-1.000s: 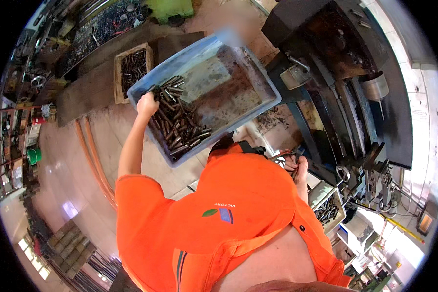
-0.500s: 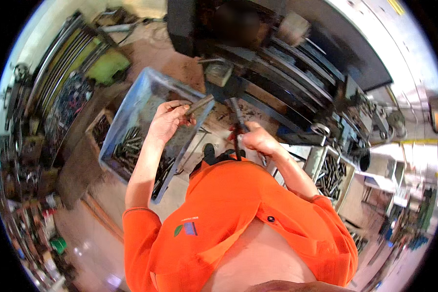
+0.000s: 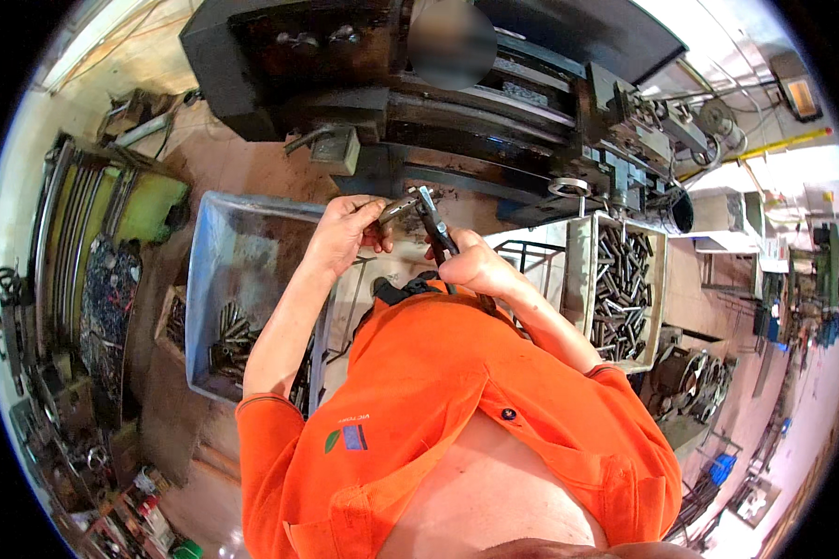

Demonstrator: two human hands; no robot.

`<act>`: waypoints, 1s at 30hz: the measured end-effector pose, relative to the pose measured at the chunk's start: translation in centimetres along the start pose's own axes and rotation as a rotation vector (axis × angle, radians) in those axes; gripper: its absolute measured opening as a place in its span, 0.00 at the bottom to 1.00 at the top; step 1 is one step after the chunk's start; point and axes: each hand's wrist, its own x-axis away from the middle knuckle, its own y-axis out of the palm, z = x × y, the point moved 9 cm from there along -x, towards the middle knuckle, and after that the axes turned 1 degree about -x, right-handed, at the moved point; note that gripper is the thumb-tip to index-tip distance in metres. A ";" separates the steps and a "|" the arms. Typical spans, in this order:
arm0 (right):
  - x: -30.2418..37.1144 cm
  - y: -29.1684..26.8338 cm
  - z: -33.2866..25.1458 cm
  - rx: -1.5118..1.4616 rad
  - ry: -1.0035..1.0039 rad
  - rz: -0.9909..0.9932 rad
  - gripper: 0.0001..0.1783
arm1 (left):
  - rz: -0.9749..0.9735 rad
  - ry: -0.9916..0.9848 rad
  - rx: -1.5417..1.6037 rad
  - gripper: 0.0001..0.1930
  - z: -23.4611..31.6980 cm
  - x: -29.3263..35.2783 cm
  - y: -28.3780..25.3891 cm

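My left hand (image 3: 340, 233) is closed round a short round metal bar (image 3: 398, 209), pinching it between thumb and fingers. The bar's free end points right and slightly away from me. My right hand (image 3: 480, 267) grips a long, narrow dark tool (image 3: 433, 222) with a shiny metal tip; its exact kind is not clear. The tool's far end meets, or lies right over, the bar's free end. Below my left forearm stands a blue bin (image 3: 199, 307) with similar metal bars (image 3: 233, 340) in it. Right of my right forearm, a pale tray (image 3: 580, 270) holds many short bars (image 3: 625, 284).
A large dark lathe (image 3: 494, 121) spans the far side, with a handwheel (image 3: 569, 187) near the tray. At the left stands a green machine (image 3: 144, 210). A small box (image 3: 334, 149) sits before the lathe. Round metal parts (image 3: 690, 382) lie beyond the tray.
My view has turned, bringing the right tray more fully in. My hands have come closer together, and the tool's end has moved from apart to against or over the bar's end.
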 end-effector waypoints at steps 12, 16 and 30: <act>1.0 -1.9 0.8 -0.020 0.077 0.286 0.15 | -0.279 -0.131 -0.018 0.12 -0.6 -5.0 3.0; 1.7 -2.8 0.7 0.080 0.067 0.441 0.14 | -0.371 -0.164 -0.054 0.13 -1.5 -6.5 4.1; -0.5 -12.1 5.5 -0.467 -0.030 0.524 0.07 | -0.336 -0.102 -0.206 0.16 -2.4 -12.5 9.0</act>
